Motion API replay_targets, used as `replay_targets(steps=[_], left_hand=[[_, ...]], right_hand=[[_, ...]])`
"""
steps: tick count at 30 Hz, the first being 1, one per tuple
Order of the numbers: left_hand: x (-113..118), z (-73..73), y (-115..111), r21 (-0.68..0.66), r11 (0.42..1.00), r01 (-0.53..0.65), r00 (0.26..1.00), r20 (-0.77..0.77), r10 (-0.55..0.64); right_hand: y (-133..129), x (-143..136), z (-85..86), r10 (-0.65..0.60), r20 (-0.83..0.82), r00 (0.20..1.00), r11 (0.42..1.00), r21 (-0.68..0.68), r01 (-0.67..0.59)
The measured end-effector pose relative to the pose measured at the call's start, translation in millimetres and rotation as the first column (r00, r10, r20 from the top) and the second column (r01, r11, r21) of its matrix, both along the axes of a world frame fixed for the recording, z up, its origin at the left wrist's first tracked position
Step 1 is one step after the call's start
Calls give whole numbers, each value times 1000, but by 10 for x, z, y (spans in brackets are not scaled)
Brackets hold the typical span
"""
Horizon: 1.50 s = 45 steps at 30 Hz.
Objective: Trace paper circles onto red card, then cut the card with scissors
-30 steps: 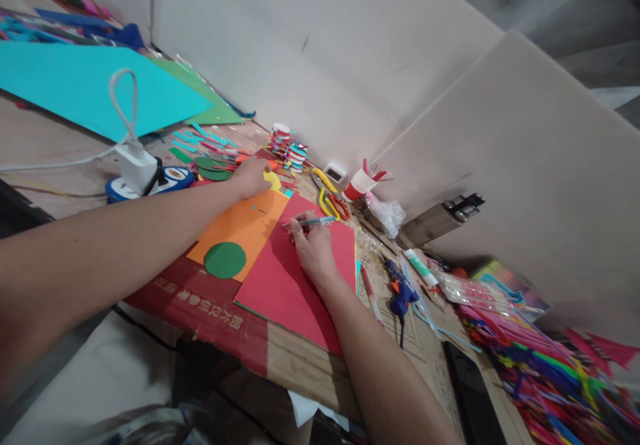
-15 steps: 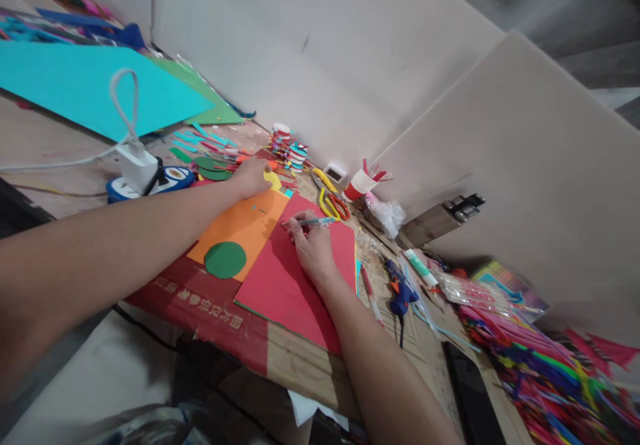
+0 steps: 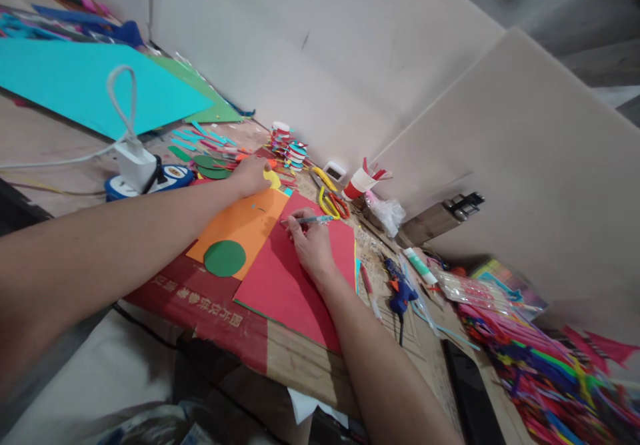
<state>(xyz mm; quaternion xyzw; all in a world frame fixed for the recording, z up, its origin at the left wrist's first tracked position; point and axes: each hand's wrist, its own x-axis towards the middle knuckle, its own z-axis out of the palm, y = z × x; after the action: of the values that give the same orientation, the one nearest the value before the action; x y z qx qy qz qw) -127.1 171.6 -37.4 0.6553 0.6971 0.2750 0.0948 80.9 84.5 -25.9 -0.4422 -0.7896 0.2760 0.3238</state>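
One pen (image 3: 316,219) is pinched by the right hand (image 3: 311,239) over red paper (image 3: 290,291), seemingly for marking; steady strokes seem required next. The left hand (image 3: 251,177) is placed by a yellow cutout (image 3: 273,179), grip unclear.

Paper (image 3: 295,285), glue gun (image 3: 401,293) on cardboard (image 3: 300,359)

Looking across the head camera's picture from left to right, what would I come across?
White plug, left hand, right hand, red-and-white cup, white-and-green tube, flat black slab, pink triangular pieces.
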Motion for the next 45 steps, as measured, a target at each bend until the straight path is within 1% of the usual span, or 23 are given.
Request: replay_targets(steps=[5, 11, 16, 23, 31, 34, 37, 40, 43, 45], left_hand=[[-6, -4, 3, -3, 1000, -3, 1000, 0, 3], [-15, -22, 18, 8, 1000, 17, 1000, 10, -17], [-21, -39, 32, 4, 1000, 9, 1000, 5, -9], [-13, -21, 16, 11, 1000, 19, 1000, 8, -19], [-33, -62, 51, 7, 1000, -2, 1000, 3, 2], [-45, -70, 52, 19, 1000, 11, 1000, 12, -12], [-59, -74, 56, 25, 1000, 17, 1000, 26, -17], [-70, -78, 70, 17, 1000, 6, 999, 50, -7], [-78, -79, 88, 21, 1000, 11, 999, 41, -12], [-79, -76, 90, 25, 999, 22, 999, 32, -23]], right_hand=[[-14, -2, 21, -36, 21, 999, 999, -19, 37], [-2, 2, 16, -10, 7, 1000, 1000, 1, 10], [-19, 6, 32, -35, 19, 999, 999, -18, 35], [10, 0, 2, -5, 1, 1000, 1000, -1, 5], [-8, 2, 24, -34, 19, 999, 999, -9, 34], [-12, 5, 27, -28, 21, 999, 1000, -5, 28], [-19, 17, 36, -32, -18, 999, 999, -24, 32], [-29, 31, 74, -74, -107, 991, 997, -45, 70], [-47, 50, 162, -115, -235, 965, 993, -56, 104], [-70, 79, 254, -128, -305, 944, 991, -64, 114]])
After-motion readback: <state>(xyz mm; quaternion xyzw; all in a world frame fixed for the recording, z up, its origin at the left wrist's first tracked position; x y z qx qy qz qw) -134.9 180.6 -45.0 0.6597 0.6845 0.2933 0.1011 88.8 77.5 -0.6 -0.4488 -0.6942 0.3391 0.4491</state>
